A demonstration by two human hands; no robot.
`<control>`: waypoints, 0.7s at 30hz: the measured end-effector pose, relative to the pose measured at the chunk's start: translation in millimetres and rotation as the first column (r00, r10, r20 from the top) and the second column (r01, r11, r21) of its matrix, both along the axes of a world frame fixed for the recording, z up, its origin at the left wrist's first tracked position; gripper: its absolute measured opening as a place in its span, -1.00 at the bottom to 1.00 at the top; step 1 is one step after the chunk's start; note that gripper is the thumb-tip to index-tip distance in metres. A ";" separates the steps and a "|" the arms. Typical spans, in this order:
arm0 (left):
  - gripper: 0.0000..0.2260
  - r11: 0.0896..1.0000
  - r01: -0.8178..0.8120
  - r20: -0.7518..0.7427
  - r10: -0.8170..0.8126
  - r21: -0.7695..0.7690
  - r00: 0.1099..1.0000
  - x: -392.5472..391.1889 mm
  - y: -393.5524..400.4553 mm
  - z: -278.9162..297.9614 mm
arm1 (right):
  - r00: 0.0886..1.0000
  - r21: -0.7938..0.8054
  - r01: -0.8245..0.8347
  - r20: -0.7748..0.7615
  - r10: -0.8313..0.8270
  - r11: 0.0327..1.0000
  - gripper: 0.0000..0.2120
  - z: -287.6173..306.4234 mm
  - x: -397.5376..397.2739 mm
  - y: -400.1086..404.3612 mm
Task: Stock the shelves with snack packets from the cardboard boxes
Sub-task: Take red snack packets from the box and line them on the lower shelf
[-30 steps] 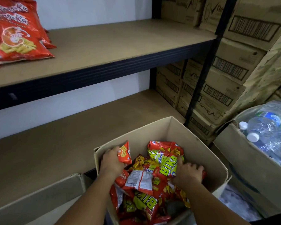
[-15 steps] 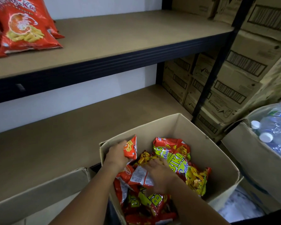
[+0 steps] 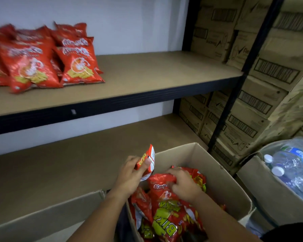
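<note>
Over the open cardboard box (image 3: pixel 222 173) at the bottom of the view we see both hands at work. The left hand (image 3: pixel 129 173) pinches a small red snack packet (image 3: pixel 148 158) by its crimped edge, thumb on the front, and holds it upright just above the box's near-left corner. The right hand (image 3: pixel 184 185) curls its fingers into the top of a larger red packet (image 3: pixel 160 188) that lies on the heap inside the box. Below it sit red packets with yellow-green lettering (image 3: pixel 166 224); we cannot count the heap, since the packets overlap.

The packets are glossy red foil with white script and a picture of pale yellow sticks.

On the upper shelf (image 3: pixel 164 74), at its left end, lies a cluster of matching red packets (image 3: pixel 77 67); we make out at least five, leaning on one another, and blur hides the rest. The lower shelf (image 3: pixel 59 165) runs behind the box.

Left of the box we see the flap of a second cardboard box (image 3: pixel 42 215). To the right a third box (image 3: pixel 269 194) holds clear water bottles (image 3: pixel 290 159), two white caps showing. Behind the black shelf upright (image 3: pixel 234 95) stand stacked sealed cartons (image 3: pixel 269 72) printed with barcodes.
</note>
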State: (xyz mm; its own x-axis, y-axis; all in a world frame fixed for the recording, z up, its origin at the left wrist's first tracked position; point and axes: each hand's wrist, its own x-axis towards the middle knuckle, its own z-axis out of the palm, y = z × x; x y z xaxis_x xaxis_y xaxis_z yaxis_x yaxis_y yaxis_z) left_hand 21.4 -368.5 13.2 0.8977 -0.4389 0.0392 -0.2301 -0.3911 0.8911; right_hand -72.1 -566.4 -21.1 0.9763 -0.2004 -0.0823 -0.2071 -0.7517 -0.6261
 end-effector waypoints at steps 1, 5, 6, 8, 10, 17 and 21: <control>-0.29 1.000 -0.012 0.011 0.012 -0.026 1.000 -0.1 8.0 10.1 | 0.999 0.034 0.020 0.025 -0.021 0.999 -0.63 13.8 -0.5 2.6; -0.59 0.996 -0.006 0.094 0.014 -0.084 0.995 -5.9 46.6 54.5 | 0.983 0.225 0.058 0.155 -0.094 0.973 -0.62 63.6 -0.5 18.6; -0.54 0.996 -0.018 0.139 0.030 -0.090 0.990 -7.9 58.4 64.6 | 0.974 0.288 0.049 0.197 -0.109 0.956 -0.61 77.3 -0.8 25.0; -0.36 0.992 -0.044 0.200 0.068 -0.122 0.977 -12.9 83.0 83.7 | 0.961 0.389 0.015 0.250 -0.122 0.921 -0.63 103.0 -0.6 40.4; -0.15 0.987 -0.063 0.225 0.095 -0.146 0.970 -18.8 108.2 100.5 | 0.951 0.432 -0.043 0.295 -0.096 0.901 -0.67 128.1 0.9 57.3; 0.03 0.967 -0.204 0.369 0.247 -0.153 0.896 -29.7 198.4 157.6 | 0.845 0.376 -0.244 0.534 0.006 0.894 -0.74 204.5 18.8 135.0; -0.08 0.924 -0.362 0.505 0.370 -0.119 0.780 -30.7 242.2 197.6 | 0.801 0.405 -0.336 0.598 0.032 0.850 -0.71 241.4 36.5 184.5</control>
State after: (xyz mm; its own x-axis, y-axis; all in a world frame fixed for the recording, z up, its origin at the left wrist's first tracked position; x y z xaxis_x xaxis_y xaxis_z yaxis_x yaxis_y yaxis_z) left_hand -9.3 -126.3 210.8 0.8387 -0.0767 0.5392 -0.4931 -0.5271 0.6921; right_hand -35.6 -381.9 220.4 0.8901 -0.0964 0.4455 0.3968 -0.3170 -0.8614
